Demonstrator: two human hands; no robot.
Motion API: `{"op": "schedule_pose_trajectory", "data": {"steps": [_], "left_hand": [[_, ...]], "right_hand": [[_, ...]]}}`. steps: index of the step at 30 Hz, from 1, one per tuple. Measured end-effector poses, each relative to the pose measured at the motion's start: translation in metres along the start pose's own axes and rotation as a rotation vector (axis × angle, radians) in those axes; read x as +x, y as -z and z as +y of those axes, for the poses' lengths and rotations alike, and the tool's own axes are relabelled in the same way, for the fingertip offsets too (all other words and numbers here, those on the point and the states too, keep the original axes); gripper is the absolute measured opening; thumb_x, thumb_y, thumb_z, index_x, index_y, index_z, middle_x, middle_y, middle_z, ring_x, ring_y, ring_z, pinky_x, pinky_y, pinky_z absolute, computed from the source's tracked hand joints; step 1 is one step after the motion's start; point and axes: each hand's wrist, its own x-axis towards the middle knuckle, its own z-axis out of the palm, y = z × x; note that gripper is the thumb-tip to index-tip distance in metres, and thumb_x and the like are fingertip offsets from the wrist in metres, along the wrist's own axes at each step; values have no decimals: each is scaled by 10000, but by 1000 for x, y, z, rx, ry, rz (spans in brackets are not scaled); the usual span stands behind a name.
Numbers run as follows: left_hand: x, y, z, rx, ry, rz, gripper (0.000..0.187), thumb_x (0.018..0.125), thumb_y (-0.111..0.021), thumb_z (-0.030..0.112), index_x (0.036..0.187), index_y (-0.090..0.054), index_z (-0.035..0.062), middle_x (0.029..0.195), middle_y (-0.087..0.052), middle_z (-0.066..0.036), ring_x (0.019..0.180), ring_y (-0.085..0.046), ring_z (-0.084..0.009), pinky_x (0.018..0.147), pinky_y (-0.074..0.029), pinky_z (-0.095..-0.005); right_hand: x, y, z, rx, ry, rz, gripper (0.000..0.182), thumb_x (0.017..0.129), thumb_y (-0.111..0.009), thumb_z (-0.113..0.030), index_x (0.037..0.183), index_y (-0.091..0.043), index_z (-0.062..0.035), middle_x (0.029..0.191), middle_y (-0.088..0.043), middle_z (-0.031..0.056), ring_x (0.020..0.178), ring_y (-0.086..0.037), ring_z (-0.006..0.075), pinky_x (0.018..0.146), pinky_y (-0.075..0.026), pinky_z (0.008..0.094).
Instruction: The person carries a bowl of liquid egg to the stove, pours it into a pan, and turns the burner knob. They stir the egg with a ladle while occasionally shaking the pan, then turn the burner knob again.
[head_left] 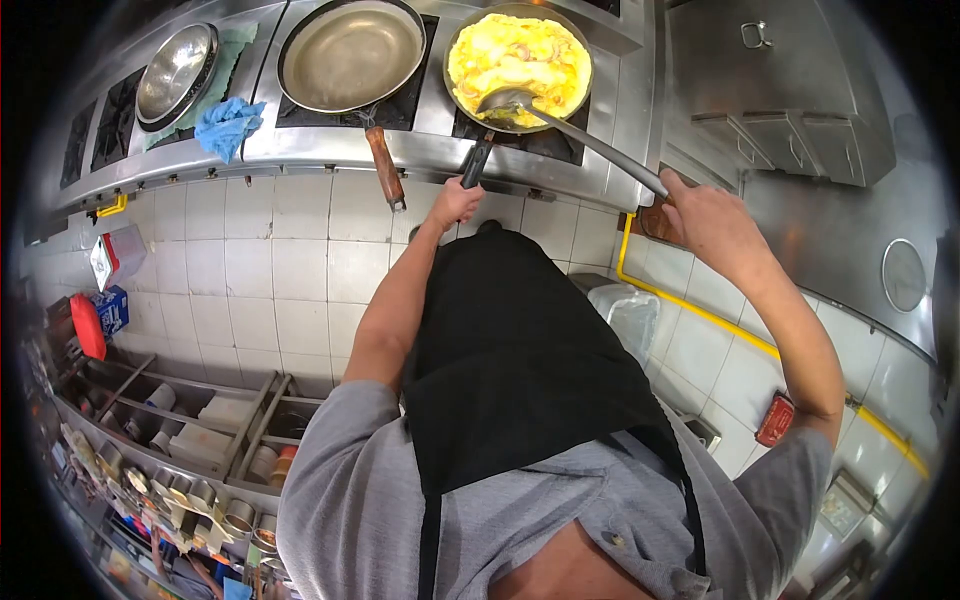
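Observation:
A round pan on the right-hand burner holds a yellow egg mixture with small pinkish bits. My left hand is closed around the pan's dark handle. A long metal ladle is in my right hand, its fingers wrapped round the upper shaft. The ladle's bowl rests in the near-left part of the egg, inside the pan.
An empty-looking pan with a wooden handle sits on the middle burner. Farther left are metal bowls and a blue cloth. A yellow pipe runs low at the right.

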Motion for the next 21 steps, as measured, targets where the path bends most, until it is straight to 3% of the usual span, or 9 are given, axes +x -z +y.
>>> {"op": "schedule_pose_trajectory", "data": {"steps": [4, 6, 13, 16, 18, 21], "left_hand": [[2, 3, -2, -9, -6, -22, 195, 836, -637, 124, 734, -471, 111, 530, -427, 37, 386, -378, -60, 354, -296, -251], [-1, 3, 2, -5, -7, -29, 186, 839, -635, 121, 737, -481, 111, 528, -423, 40, 383, -369, -57, 354, -293, -248], [-1, 3, 3, -49, 33, -44, 184, 845, -638, 121, 741, -486, 118, 521, -399, 51, 382, -344, -46, 353, -272, -244], [0, 2, 1, -40, 28, -31, 187, 850, -637, 122, 743, -483, 123, 519, -388, 54, 382, -334, -41, 351, -262, -243], [-1, 2, 1, -30, 1, -53, 186, 846, -627, 119, 739, -475, 117, 521, -402, 49, 380, -350, -49, 349, -276, -251], [-3, -8, 6, 74, -22, 66, 173, 831, -617, 118, 737, -473, 100, 524, -431, 33, 381, -385, -64, 348, -303, -263]], "right_hand": [[-1, 0, -1, -7, 12, 18, 228, 949, -545, -171, 1086, -492, 3, 779, -662, 188, 782, -646, 386, 740, -500, 488], [-1, -2, -1, 2, -27, -26, 304, 940, -555, -185, 1185, -471, -24, 802, -654, 204, 826, -621, 417, 748, -480, 500], [-1, -6, -1, 0, -41, -33, 304, 942, -550, -187, 1183, -472, -20, 804, -655, 208, 831, -619, 422, 757, -475, 505], [-3, -9, 0, -51, 31, 44, 229, 946, -554, -183, 1078, -486, -8, 772, -661, 192, 751, -659, 386, 692, -523, 476], [-3, -10, 0, 42, -45, -34, 291, 944, -543, -181, 1183, -479, -29, 816, -654, 222, 844, -621, 415, 746, -477, 498], [-5, -39, 18, 216, -49, -1, 294, 940, -554, -190, 1192, -501, -48, 789, -644, 217, 794, -603, 421, 712, -474, 481]]}}
